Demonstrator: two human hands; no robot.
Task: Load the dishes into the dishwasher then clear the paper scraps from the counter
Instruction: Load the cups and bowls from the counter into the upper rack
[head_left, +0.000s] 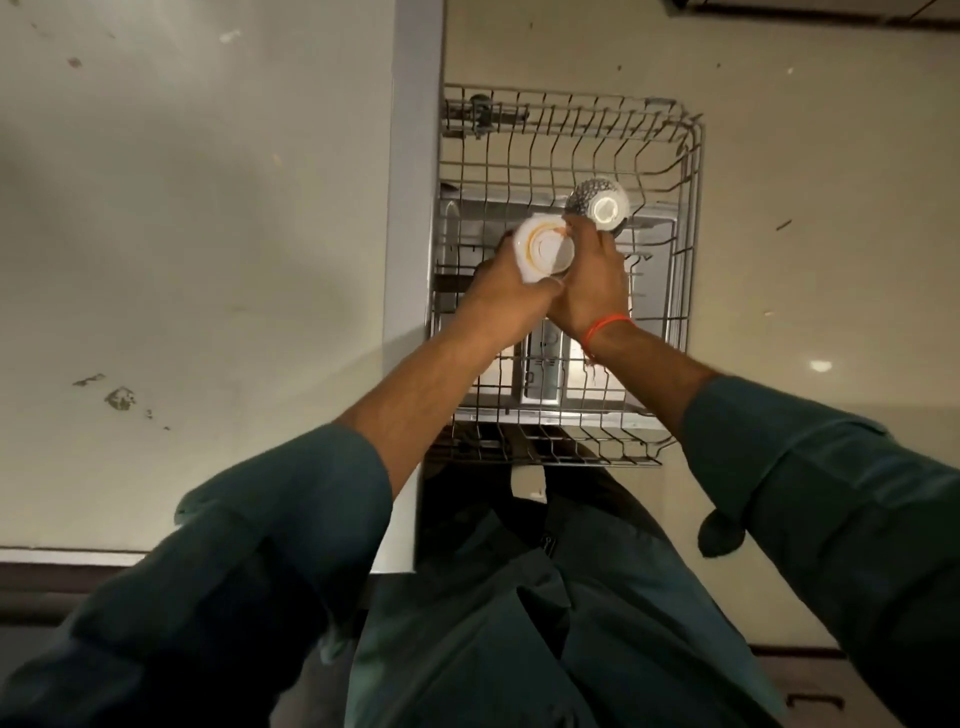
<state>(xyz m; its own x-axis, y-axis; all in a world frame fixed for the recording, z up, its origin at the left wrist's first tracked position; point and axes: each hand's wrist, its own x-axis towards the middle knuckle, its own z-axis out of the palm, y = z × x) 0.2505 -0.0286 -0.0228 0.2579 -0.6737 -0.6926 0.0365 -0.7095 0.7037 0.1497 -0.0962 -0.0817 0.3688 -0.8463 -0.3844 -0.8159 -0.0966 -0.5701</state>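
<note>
A wire dishwasher rack (691, 171) is pulled out over the floor beside the counter. Over its middle I hold a white bowl with an orange ring (179, 249), turned bottom-up. My left hand (504, 296) grips its near rim, thumb curled under the edge. My right hand (592, 280), with an orange thread on the wrist, holds the bowl's right side. A patterned grey-and-white bowl (600, 205) sits upside down in the rack just beyond my right fingers.
The pale counter (208, 208) fills the left, with small scraps (120, 397) near its front left and a few specks further back. The open dishwasher door with its detergent compartment (543, 374) lies under the rack. The tiled floor stretches to the right.
</note>
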